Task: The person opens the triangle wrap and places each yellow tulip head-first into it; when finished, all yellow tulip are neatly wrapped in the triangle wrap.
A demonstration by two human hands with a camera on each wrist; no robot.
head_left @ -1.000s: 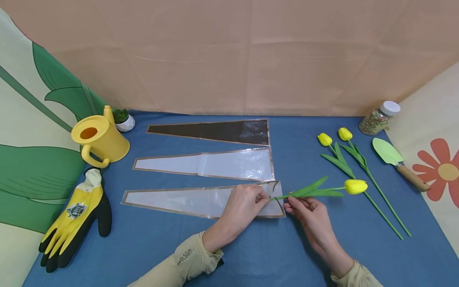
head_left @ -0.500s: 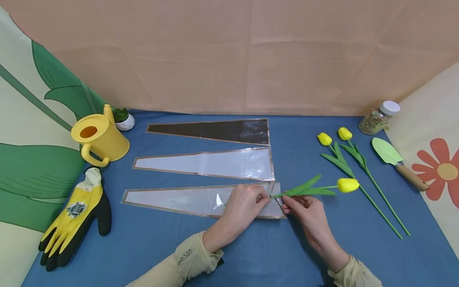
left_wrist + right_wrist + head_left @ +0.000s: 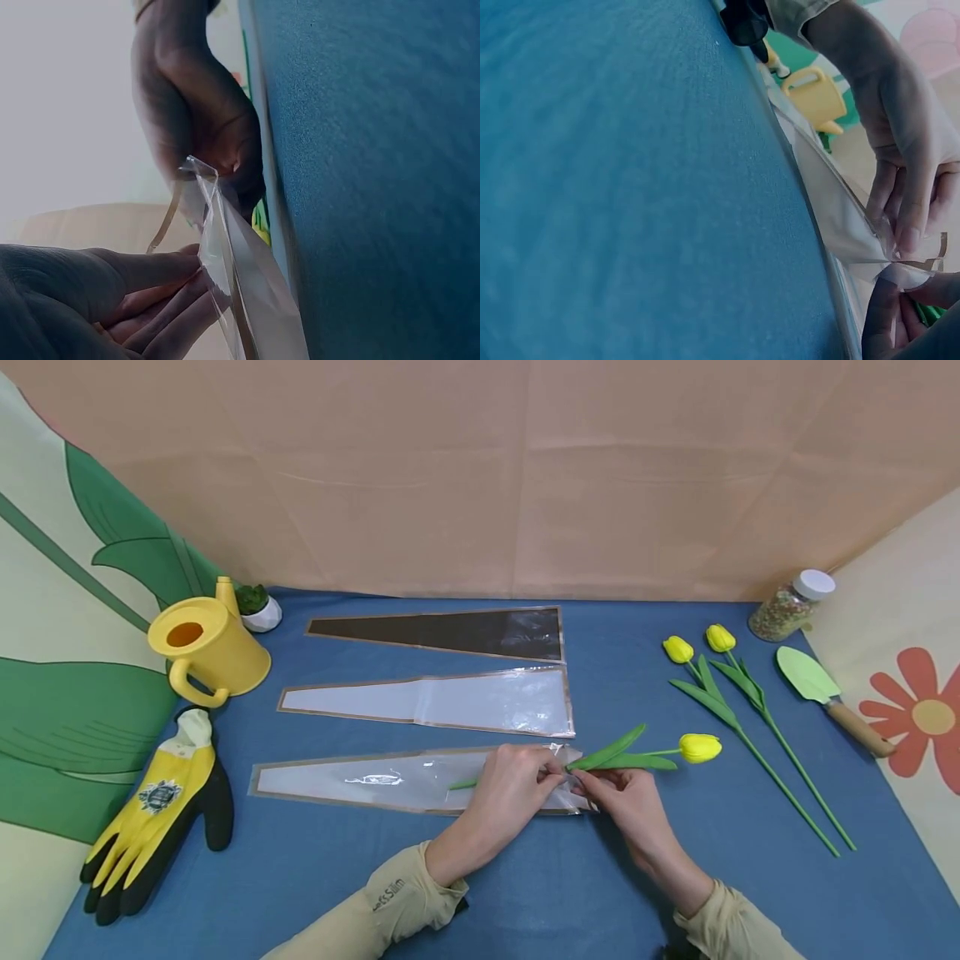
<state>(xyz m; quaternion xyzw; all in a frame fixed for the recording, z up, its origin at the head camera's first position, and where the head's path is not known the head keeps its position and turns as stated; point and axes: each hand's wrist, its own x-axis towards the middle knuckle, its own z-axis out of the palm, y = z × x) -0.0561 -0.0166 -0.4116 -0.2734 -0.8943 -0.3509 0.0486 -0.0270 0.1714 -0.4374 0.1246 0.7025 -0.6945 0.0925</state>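
A clear plastic flower sleeve with a pale brown border (image 3: 322,779) lies nearest the person, narrow end to the left. At its wide right end the left hand (image 3: 506,785) pinches the film, also seen in the left wrist view with the sleeve (image 3: 240,277) raised at its mouth. The right hand (image 3: 633,814) holds a yellow tulip (image 3: 699,748) low by its leaves, fingertips at the sleeve's mouth. Part of the green stem (image 3: 463,784) shows through the film left of the left hand; flower and leaves are outside. Fingers hide the stem's middle.
Behind lie a second white sleeve (image 3: 360,702) and a dark one (image 3: 450,634). Two yellow tulips (image 3: 738,731), a green trowel (image 3: 810,675) and a lidded jar (image 3: 783,610) are right. Left are a watering can (image 3: 225,652), small potted plant (image 3: 258,610) and yellow-black glove (image 3: 161,802).
The right hand and tulip have moved left. The stem's end now shows inside the sleeve, beyond the left hand. The left hand stays nearly in place; the sleeve's mouth is more crumpled.
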